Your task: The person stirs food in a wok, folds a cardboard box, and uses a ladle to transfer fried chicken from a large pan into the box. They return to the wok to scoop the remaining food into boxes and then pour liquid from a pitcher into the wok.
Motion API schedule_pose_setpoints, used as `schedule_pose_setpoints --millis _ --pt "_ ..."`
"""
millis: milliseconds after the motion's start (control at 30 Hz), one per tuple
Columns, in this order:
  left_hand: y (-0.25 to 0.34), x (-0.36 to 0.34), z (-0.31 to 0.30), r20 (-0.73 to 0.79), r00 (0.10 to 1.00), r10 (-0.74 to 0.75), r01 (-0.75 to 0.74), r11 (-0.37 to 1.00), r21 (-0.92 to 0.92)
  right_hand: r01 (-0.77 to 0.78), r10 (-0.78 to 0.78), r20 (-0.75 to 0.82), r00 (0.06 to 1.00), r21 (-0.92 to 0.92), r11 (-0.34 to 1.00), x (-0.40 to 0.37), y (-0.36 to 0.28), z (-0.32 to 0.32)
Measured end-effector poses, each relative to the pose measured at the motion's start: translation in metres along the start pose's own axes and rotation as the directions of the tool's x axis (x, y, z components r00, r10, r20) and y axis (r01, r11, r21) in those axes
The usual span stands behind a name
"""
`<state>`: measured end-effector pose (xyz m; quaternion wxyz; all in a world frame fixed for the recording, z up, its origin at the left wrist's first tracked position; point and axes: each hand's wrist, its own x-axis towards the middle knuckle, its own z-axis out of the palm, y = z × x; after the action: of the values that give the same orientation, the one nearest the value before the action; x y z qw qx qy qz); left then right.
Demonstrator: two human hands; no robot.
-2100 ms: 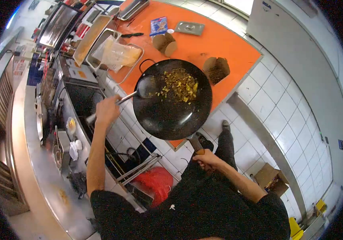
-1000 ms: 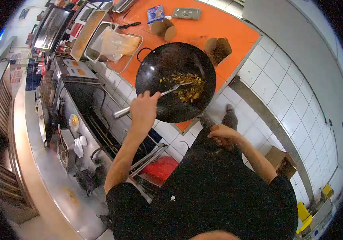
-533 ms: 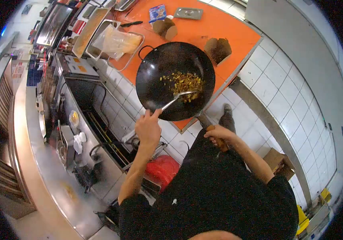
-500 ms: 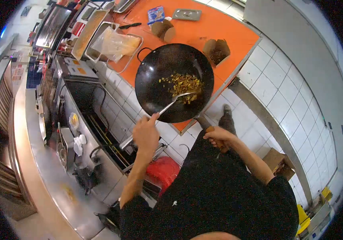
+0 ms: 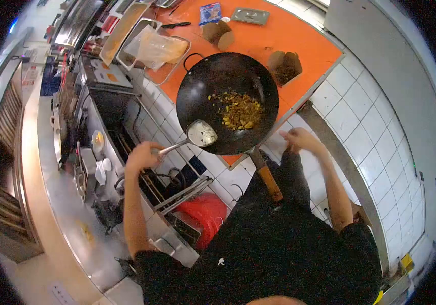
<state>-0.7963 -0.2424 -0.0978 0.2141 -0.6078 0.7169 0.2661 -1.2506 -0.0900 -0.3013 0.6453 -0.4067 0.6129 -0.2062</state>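
Gripping the steel ladle by its long shaft with the left hand, fingers closed tight round it. Ladle bowl face-up, pale residue inside, at the near-left rim of the black wok; touching the rim or just above it, cannot tell. Wok resting on the near corner of the orange table, with the wooden wok handle jutting off the edge toward the body, no hand on it. Right hand empty, fingers loosely spread, just beside the wok's near-right rim over the table edge. Inside the wok, a yellow-brown fried mix heaped right of centre, well apart from the ladle bowl. On the table beyond the wok: open brown takeout box just right of the rim, second brown box farther back, metal tray with a plastic bag at left, small steel lid at the far edge. Below the table corner, a red bag on white floor tiles.
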Motion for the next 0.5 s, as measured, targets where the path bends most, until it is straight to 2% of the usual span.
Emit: schedule_pose_setpoints --millis 33,67,100,133,167,200,233,300,333,367,400,433,500 --pt "0.002 0.009 -0.016 0.158 0.987 -0.028 0.046 0.993 -0.111 -0.099 0.129 0.147 0.981 -0.197 0.975 0.001 -0.003 0.002" --pt "0.004 0.018 -0.03 0.15 0.988 -0.036 0.052 0.993 -0.102 -0.155 0.268 0.251 0.93 -0.393 0.906 0.006 -0.009 0.004" --pt "0.007 0.028 -0.041 0.229 0.97 -0.083 0.114 0.985 -0.127 -0.049 0.242 0.407 0.881 -0.431 0.901 -0.001 -0.008 0.027" --pt "0.01 0.035 -0.047 0.315 0.941 -0.123 0.178 0.972 -0.151 0.117 0.088 0.318 0.944 -0.573 0.812 -0.015 0.002 0.058" --pt "0.012 0.04 -0.05 0.316 0.941 -0.121 0.176 0.973 -0.15 0.203 -0.054 0.379 0.924 -0.366 0.908 -0.021 0.011 0.083" --pt "0.013 0.047 -0.051 0.338 0.934 -0.116 0.171 0.976 -0.138 0.031 -0.037 0.334 0.942 0.023 0.999 -0.016 0.039 0.119" --pt "0.016 0.054 -0.05 0.363 0.925 -0.111 0.166 0.978 -0.125 -0.118 0.014 0.246 0.969 0.413 0.903 -0.02 0.051 0.143" --pt "0.019 0.076 -0.024 0.342 0.938 -0.056 0.11 0.984 -0.139 -0.136 0.052 0.223 0.973 0.381 0.915 -0.034 0.027 0.144" --pt "0.024 0.084 -0.008 0.305 0.952 -0.004 0.055 0.986 -0.156 -0.129 0.102 0.108 0.989 0.275 0.953 -0.034 0.025 0.15" --pt "0.033 0.093 0.008 0.266 0.963 0.042 0.034 0.961 -0.275 -0.128 0.133 -0.019 0.991 0.164 0.978 -0.033 0.025 0.154" --pt "0.048 0.099 0.025 0.218 0.972 0.089 0.004 0.92 -0.393 -0.037 0.052 -0.122 0.991 0.117 0.992 -0.03 0.034 0.157" --pt "0.059 0.101 0.039 0.222 0.97 0.1 -0.005 0.92 -0.393 -0.042 0.058 -0.132 0.99 0.119 0.992 -0.031 0.035 0.157" --pt "0.072 0.096 0.061 0.092 0.986 0.141 -0.055 0.785 -0.617 -0.12 0.131 -0.111 0.985 0.097 0.988 -0.03 0.034 0.156"
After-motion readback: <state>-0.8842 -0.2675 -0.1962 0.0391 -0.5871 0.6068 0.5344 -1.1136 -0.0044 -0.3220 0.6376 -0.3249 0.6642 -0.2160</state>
